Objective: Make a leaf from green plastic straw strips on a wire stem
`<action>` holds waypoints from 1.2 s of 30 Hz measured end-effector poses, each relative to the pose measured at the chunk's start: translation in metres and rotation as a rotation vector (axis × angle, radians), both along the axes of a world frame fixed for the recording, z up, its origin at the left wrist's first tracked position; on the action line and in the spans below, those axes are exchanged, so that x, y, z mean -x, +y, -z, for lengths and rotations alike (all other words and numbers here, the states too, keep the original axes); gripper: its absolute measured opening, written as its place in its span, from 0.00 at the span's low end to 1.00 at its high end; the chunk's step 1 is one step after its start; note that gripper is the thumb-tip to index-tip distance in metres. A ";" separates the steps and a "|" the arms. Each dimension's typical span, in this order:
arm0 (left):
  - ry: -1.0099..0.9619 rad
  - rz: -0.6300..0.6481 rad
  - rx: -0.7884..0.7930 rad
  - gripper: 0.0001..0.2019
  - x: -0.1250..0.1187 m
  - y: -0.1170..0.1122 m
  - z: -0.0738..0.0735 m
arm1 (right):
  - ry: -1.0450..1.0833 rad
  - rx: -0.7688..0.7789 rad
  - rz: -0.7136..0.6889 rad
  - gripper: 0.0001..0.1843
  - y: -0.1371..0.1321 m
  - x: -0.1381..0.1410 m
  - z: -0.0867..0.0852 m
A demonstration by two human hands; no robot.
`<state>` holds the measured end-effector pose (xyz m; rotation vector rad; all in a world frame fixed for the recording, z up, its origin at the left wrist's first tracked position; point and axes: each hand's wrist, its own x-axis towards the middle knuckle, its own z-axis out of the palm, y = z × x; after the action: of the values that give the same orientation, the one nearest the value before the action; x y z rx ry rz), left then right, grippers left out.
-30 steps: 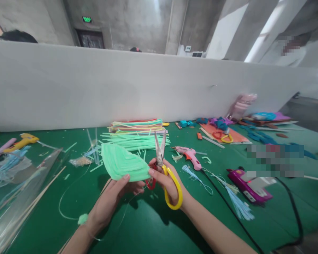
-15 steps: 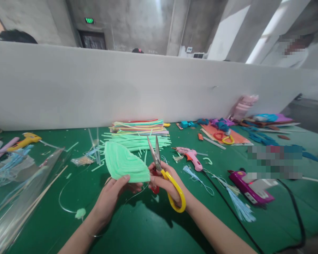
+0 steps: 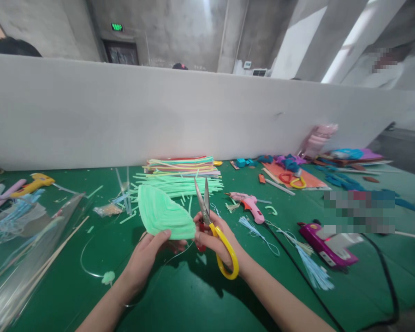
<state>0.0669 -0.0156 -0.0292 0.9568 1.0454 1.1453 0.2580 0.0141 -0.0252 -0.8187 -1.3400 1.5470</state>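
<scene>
A mint-green fan-shaped piece made of fuzzy pipe cleaners (image 3: 166, 212) is held up over the table in front of me. My left hand (image 3: 148, 251) pinches its lower edge, thumb in front and fingers behind. In my right hand (image 3: 221, 240) are scissors (image 3: 230, 258) with yellow and red handles, blades parted and pointing up. The right fingertips also touch the piece's right corner. A thin clear line hangs below the piece, and a small green flower shape (image 3: 108, 277) lies left of my left wrist.
Bundles of green pipe cleaners (image 3: 180, 185) and mixed-colour ones (image 3: 183, 166) lie behind the piece. To the right are a pink glue gun (image 3: 251, 205), blue tassels (image 3: 313, 265) and a purple device (image 3: 327, 246). A yellow glue gun (image 3: 38, 184) lies left; a white partition (image 3: 159, 115) stands behind.
The green piece has tilted slightly and shifted a little to the right. The scissors have moved slightly, their handles a touch leftward. Both hands keep their holds.
</scene>
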 end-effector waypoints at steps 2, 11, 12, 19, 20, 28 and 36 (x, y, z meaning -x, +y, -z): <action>0.031 0.010 -0.002 0.15 0.000 0.000 0.002 | -0.009 -0.011 0.026 0.17 0.001 0.001 0.003; -0.262 -0.329 -0.045 0.29 -0.008 0.007 -0.010 | 0.013 -0.009 0.022 0.17 -0.007 0.008 0.004; -0.287 -0.349 -0.040 0.29 -0.008 0.008 -0.011 | 0.019 -0.014 0.012 0.17 -0.008 0.008 0.003; -0.270 -0.361 0.023 0.26 -0.004 0.009 -0.009 | -0.005 -0.043 0.060 0.19 -0.009 0.010 0.002; -0.252 -0.363 0.049 0.25 -0.004 0.009 -0.009 | -0.015 -0.052 0.092 0.19 -0.009 0.009 0.001; -0.017 -0.151 0.229 0.11 0.000 -0.008 -0.012 | -0.016 -0.105 0.209 0.19 -0.005 -0.001 -0.010; -0.002 0.000 0.071 0.17 -0.006 -0.002 -0.011 | -0.170 -0.233 0.270 0.16 -0.006 -0.001 -0.002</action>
<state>0.0734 -0.0171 -0.0177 0.8997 1.0772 1.1020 0.2585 0.0085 -0.0230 -0.9550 -1.4341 1.1092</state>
